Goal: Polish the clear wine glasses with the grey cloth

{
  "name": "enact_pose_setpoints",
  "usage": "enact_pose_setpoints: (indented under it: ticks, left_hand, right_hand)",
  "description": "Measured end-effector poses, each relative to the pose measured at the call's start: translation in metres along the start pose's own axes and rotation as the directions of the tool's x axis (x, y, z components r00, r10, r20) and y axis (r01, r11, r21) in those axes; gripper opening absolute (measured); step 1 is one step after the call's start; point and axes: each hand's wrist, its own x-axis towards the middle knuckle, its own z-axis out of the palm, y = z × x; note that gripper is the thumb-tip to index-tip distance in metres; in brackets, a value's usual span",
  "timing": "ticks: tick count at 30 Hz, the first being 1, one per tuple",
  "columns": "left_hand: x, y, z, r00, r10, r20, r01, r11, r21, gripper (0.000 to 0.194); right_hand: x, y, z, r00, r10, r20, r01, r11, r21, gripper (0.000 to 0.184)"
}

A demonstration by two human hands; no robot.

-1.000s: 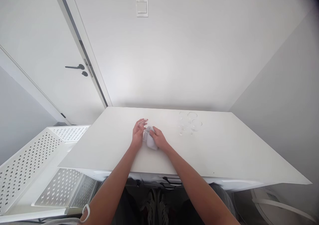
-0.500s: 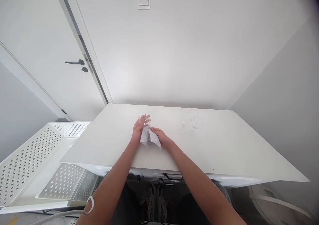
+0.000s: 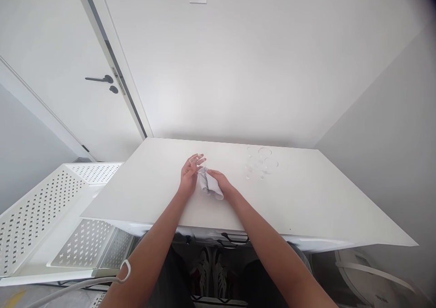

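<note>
My left hand (image 3: 188, 177) is wrapped round a clear glass (image 3: 196, 161), and its fingers show through the see-through wall. In my right hand (image 3: 221, 181) is a white cloth (image 3: 213, 187), which hangs down in folds and is pressed against the lower part of the glass. The cloth hides that part, so its shape cannot be made out. Both hands are just over the white tabletop (image 3: 153, 185). To their right stand several clear stemmed glasses (image 3: 265, 163), their rims and feet only faintly visible.
A white perforated rack (image 3: 37, 212) adjoins the table on the left, with a white hook-ended rod (image 3: 122, 271) near my left forearm. Black drawer handles (image 3: 235, 238) are at the table's front. A door (image 3: 61, 94) and the wall (image 3: 238, 72) lie behind.
The cloth has shifted slightly up and to the right against the glass, and its folds have changed shape. My left hand keeps hold of the glass. The view has tilted down slightly.
</note>
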Motion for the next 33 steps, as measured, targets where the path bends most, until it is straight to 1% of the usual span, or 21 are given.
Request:
enact_pose_setpoints:
  ticks: [1,3,5,7,9,11,13,15,16,17,18,20,21,23,24,25,27,29,30,31,33]
  left_hand:
    - [0.0001,-0.0011,-0.0004,1.000,0.014,-0.011,-0.014,1.000,0.026,0.050]
    - [0.0001,-0.0029,-0.0011,0.998,0.055,-0.037,-0.051,0.994,0.098,0.051]
    - [0.0000,-0.0032,-0.0015,0.996,0.081,-0.045,-0.075,0.990,0.123,0.051]
    - [0.0002,-0.0018,-0.0015,0.998,0.057,-0.041,-0.054,0.996,0.066,0.049]
    - [0.0003,0.0002,-0.0012,1.000,0.014,-0.015,-0.014,1.000,-0.014,0.046]
    - [0.0003,0.0015,-0.0006,1.000,-0.005,0.013,0.006,0.999,-0.052,0.044]
    - [0.0002,0.0013,0.0000,1.000,0.007,0.012,-0.006,0.999,-0.040,0.044]
    - [0.0002,-0.0002,0.0001,0.999,0.032,-0.006,-0.032,0.999,-0.006,0.045]
    - [0.0003,-0.0012,-0.0002,0.999,0.043,-0.012,-0.043,0.999,0.002,0.046]
    - [0.0005,-0.0021,-0.0008,0.999,0.048,-0.015,-0.048,0.999,0.000,0.046]
    - [0.0007,-0.0029,-0.0017,0.999,0.045,-0.015,-0.045,0.999,-0.013,0.046]
    - [0.0011,-0.0038,-0.0037,1.000,0.016,-0.007,-0.016,0.998,-0.062,0.046]
    - [0.0013,-0.0039,-0.0046,1.000,0.000,0.003,0.000,0.996,-0.085,0.046]
    - [0.0015,-0.0034,-0.0056,1.000,-0.014,0.025,0.016,0.994,-0.109,0.047]
    - [0.0014,-0.0030,-0.0056,1.000,-0.011,0.029,0.014,0.994,-0.107,0.048]
    - [0.0013,-0.0027,-0.0054,1.000,-0.005,0.029,0.008,0.995,-0.098,0.049]
    - [0.0010,-0.0023,-0.0046,1.000,0.009,0.015,-0.008,0.997,-0.077,0.050]
    - [0.0007,-0.0024,-0.0040,1.000,0.013,0.007,-0.012,0.997,-0.074,0.050]
    - [0.0007,-0.0024,-0.0039,1.000,0.008,0.009,-0.007,0.997,-0.081,0.050]
    - [0.0007,-0.0024,-0.0040,1.000,0.001,0.015,0.001,0.996,-0.092,0.049]
    - [0.0007,-0.0021,-0.0042,0.999,-0.017,0.039,0.022,0.993,-0.116,0.049]
  right_hand:
    - [0.0001,0.0009,-0.0006,0.998,-0.059,-0.038,0.055,0.995,-0.088,0.041]
    - [0.0006,0.0043,-0.0009,0.971,-0.209,-0.117,0.163,0.935,-0.315,0.039]
    - [0.0010,0.0066,-0.0005,0.945,-0.293,-0.149,0.205,0.880,-0.429,0.038]
    - [0.0005,0.0056,-0.0004,0.974,-0.201,-0.107,0.156,0.931,-0.331,0.038]
    - [-0.0007,0.0018,-0.0006,1.000,-0.024,0.000,0.023,0.991,-0.134,0.041]
    - [-0.0017,-0.0016,-0.0006,0.991,0.080,0.111,-0.078,0.997,-0.018,0.044]
    - [-0.0016,-0.0022,0.0003,0.995,0.021,0.101,-0.017,0.999,-0.047,0.041]
    - [-0.0005,0.0000,0.0019,0.990,-0.137,-0.020,0.130,0.971,-0.198,0.037]
    - [0.0000,0.0014,0.0027,0.972,-0.217,-0.092,0.183,0.940,-0.287,0.036]
    - [0.0005,0.0024,0.0032,0.952,-0.271,-0.143,0.207,0.913,-0.352,0.036]
    - [0.0008,0.0028,0.0035,0.945,-0.283,-0.165,0.207,0.905,-0.372,0.037]
    - [0.0008,0.0017,0.0027,0.977,-0.176,-0.118,0.141,0.956,-0.256,0.038]
    - [0.0006,0.0005,0.0019,0.995,-0.083,-0.052,0.074,0.984,-0.159,0.041]
    - [0.0004,-0.0017,0.0002,0.993,0.061,0.102,-0.060,0.998,-0.016,0.046]
    - [0.0006,-0.0021,-0.0003,0.988,0.079,0.133,-0.080,0.997,0.006,0.048]
    - [0.0009,-0.0019,-0.0005,0.992,0.056,0.116,-0.055,0.998,-0.010,0.047]
    - [0.0017,-0.0002,0.0001,0.996,-0.086,-0.025,0.083,0.990,-0.110,0.042]
    - [0.0019,0.0011,0.0008,0.967,-0.202,-0.155,0.171,0.966,-0.195,0.040]
    - [0.0015,0.0011,0.0007,0.969,-0.188,-0.162,0.159,0.971,-0.180,0.039]
    - [0.0009,0.0005,0.0001,0.984,-0.125,-0.126,0.109,0.986,-0.126,0.039]
    - [-0.0005,-0.0016,-0.0020,0.998,0.050,0.025,-0.050,0.999,0.006,0.041]
